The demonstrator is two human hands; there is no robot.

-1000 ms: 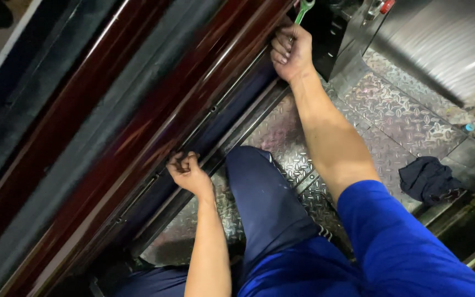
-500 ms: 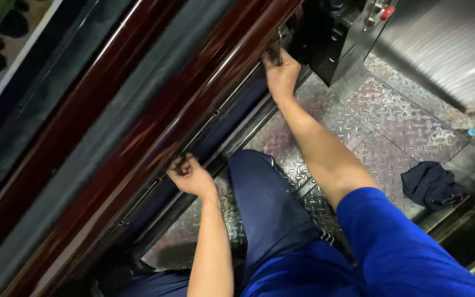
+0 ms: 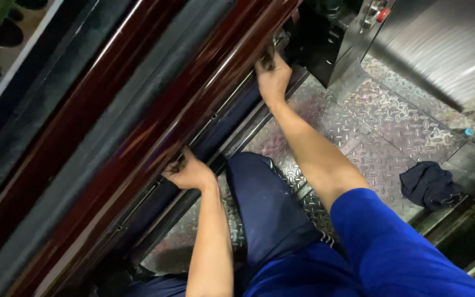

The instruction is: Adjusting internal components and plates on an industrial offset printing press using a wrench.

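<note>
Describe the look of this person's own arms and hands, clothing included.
Both forearms are bare from elbow to wrist. The right arm has a bright blue short sleeve covering the upper arm. The left hand and right hand wear no gloves, and no watch, ring or band shows. Dark blue trousers cover the leg.

Glossy dark-red lacquered panel (image 3: 155,110), embossed matt metal tread-plate floor (image 3: 391,121), soft dk cloth (image 3: 429,184).
</note>
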